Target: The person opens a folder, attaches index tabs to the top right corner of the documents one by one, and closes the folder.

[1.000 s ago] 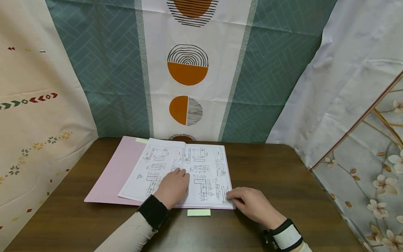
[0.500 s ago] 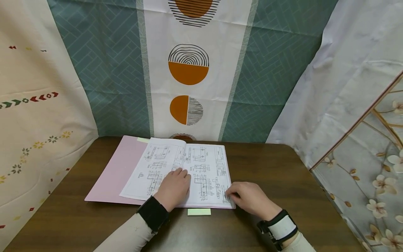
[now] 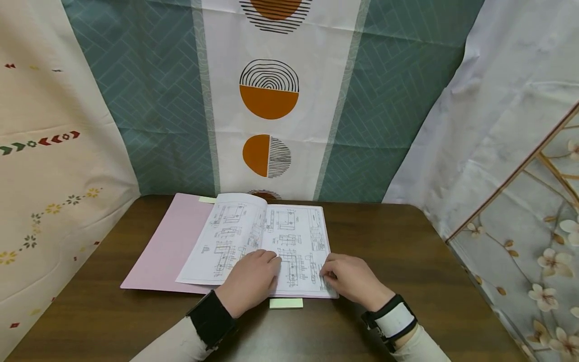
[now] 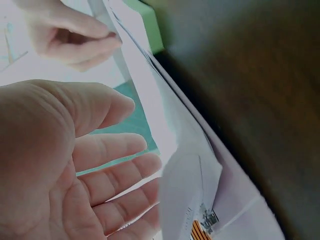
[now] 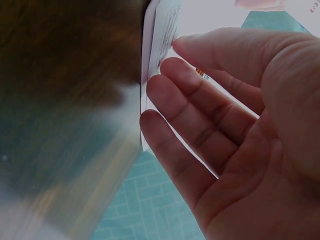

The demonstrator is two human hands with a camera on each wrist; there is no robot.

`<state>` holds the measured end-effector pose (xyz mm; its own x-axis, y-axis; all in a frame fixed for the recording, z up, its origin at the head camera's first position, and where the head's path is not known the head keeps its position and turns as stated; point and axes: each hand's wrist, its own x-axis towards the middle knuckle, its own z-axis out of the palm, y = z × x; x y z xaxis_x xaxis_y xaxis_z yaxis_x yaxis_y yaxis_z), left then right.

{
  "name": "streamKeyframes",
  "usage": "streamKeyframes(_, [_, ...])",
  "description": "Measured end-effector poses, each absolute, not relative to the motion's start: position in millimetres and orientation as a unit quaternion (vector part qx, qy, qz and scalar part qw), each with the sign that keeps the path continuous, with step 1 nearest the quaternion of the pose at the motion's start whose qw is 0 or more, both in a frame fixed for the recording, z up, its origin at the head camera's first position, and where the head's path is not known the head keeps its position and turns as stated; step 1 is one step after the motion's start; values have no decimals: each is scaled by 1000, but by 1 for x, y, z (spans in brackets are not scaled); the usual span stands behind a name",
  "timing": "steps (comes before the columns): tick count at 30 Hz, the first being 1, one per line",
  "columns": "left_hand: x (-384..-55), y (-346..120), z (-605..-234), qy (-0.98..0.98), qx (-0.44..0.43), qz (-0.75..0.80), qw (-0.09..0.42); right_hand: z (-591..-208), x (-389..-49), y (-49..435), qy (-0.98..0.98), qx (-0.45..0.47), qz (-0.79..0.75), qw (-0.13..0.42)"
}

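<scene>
A pink folder [image 3: 149,261] lies spread on the wooden table [image 3: 375,226]. On it, a booklet of technical drawings [image 3: 300,226] lies open, its left-hand page [image 3: 217,236] bowed upward at the gutter. The left hand [image 3: 251,276] is over the lower gutter, fingers loosely extended, slightly apart. A light-green block [image 3: 286,303] sits just below the folder's near edge. The right hand [image 3: 350,276] is at the booklet's lower right edge, thumb and forefinger close together; whether they pinch paper cannot be told.
</scene>
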<state>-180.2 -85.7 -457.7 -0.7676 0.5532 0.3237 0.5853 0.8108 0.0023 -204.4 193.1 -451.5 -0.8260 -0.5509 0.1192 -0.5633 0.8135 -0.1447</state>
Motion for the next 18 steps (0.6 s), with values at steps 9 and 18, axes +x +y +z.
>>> streamKeyframes(9, [-161, -87, -450, -932, -337, -82, 107, -453, -206, 190, -949, 301, 77, 54])
streamKeyframes(18, [-152, -87, -450, -928, -357, -84, 70, -455, -206, 188, -951, 297, 63, 63])
